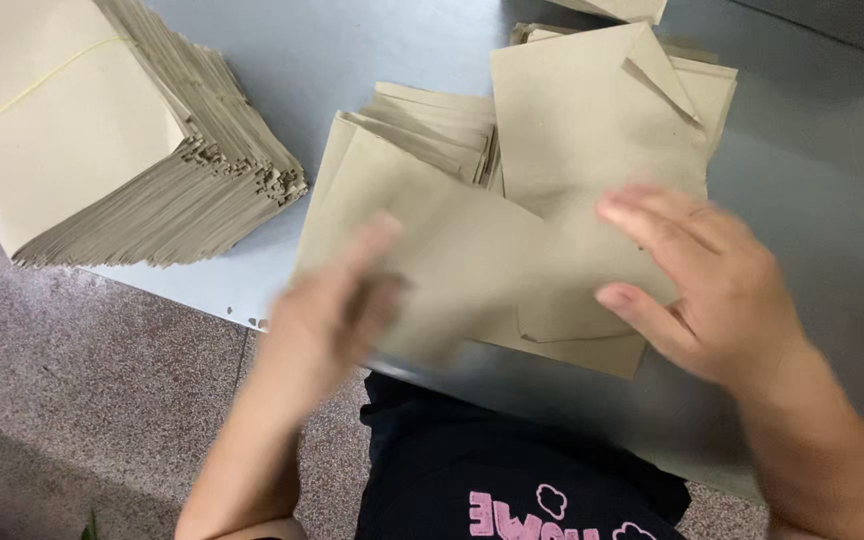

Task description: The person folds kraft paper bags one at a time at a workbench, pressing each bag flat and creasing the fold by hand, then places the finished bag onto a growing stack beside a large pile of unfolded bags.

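Brown paper envelopes lie spread on a grey table [352, 60]. My left hand [337, 300] is blurred with motion and grips the near edge of one brown envelope [452, 250] at the table's front edge. My right hand [702, 280] lies flat, fingers apart, on another brown envelope [592, 130] with an open triangular flap, which overlaps the first. A fanned pile of envelopes [442, 130] lies just behind them.
A thick stack of brown envelopes [102, 140] bound with a thin yellow rubber band sits at the table's left. More envelopes [622, 8] show at the top edge. Speckled floor [82, 400] lies below the table, and my dark shirt [492, 470] is against its front.
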`<control>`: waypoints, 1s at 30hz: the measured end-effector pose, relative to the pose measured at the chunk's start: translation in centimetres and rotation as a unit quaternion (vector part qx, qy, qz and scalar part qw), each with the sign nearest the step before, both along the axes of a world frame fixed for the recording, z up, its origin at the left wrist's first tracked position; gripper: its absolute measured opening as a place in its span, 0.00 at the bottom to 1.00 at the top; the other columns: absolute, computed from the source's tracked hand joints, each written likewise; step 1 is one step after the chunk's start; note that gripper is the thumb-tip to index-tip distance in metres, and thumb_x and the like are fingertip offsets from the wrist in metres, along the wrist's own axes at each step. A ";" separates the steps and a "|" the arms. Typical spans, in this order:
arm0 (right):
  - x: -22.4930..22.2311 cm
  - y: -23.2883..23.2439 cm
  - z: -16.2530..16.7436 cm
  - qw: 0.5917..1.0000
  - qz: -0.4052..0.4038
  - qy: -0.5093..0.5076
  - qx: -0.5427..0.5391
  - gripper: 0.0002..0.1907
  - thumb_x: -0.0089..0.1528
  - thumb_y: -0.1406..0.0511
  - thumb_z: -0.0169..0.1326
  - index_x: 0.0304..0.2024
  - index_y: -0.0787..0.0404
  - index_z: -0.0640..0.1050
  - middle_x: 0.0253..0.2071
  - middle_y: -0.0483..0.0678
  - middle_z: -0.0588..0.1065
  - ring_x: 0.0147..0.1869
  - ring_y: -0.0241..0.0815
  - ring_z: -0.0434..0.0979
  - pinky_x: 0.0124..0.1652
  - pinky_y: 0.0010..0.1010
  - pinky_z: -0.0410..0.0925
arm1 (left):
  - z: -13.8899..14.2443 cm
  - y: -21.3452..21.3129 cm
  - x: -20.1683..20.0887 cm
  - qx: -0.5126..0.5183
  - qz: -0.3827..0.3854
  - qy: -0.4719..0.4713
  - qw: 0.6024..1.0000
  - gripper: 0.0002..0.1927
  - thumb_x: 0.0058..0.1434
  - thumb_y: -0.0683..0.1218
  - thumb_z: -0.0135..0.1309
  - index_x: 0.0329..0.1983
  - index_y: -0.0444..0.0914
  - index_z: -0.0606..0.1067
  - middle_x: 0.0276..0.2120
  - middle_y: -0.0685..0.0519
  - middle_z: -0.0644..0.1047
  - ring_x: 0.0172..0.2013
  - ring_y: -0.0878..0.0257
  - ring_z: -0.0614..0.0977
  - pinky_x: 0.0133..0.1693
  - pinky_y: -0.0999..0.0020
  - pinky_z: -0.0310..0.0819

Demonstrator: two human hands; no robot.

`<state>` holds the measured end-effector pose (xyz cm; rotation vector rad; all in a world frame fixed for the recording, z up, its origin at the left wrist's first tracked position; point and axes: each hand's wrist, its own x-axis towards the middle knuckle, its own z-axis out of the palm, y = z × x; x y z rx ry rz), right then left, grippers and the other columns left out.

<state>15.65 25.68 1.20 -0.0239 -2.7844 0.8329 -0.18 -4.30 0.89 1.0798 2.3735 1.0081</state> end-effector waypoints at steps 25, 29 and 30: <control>1.2 -1.8 -2.3 0.977 0.045 -0.077 0.191 0.34 0.49 0.49 0.65 0.53 0.59 0.80 0.57 0.49 0.77 0.59 0.49 0.76 0.56 0.40 0.70 | -3.7 3.1 1.7 0.017 -0.334 0.262 0.905 0.20 0.55 0.44 0.55 0.50 0.33 0.77 0.53 0.45 0.79 0.55 0.51 0.81 0.55 0.59 0.77; 2.2 -0.4 -1.5 0.978 0.092 -0.102 0.156 0.29 0.47 0.57 0.65 0.51 0.57 0.80 0.59 0.46 0.77 0.65 0.45 0.74 0.61 0.37 0.68 | -3.8 3.3 1.4 0.017 -0.361 0.288 0.887 0.19 0.55 0.43 0.53 0.49 0.32 0.78 0.54 0.44 0.79 0.55 0.52 0.81 0.50 0.63 0.78; 2.4 -0.1 -1.5 0.981 0.093 -0.115 0.122 0.26 0.48 0.61 0.65 0.50 0.56 0.80 0.59 0.45 0.77 0.66 0.44 0.74 0.61 0.38 0.68 | -3.9 3.4 1.3 0.014 -0.365 0.291 0.884 0.18 0.56 0.43 0.53 0.48 0.32 0.78 0.54 0.43 0.79 0.55 0.52 0.81 0.50 0.63 0.78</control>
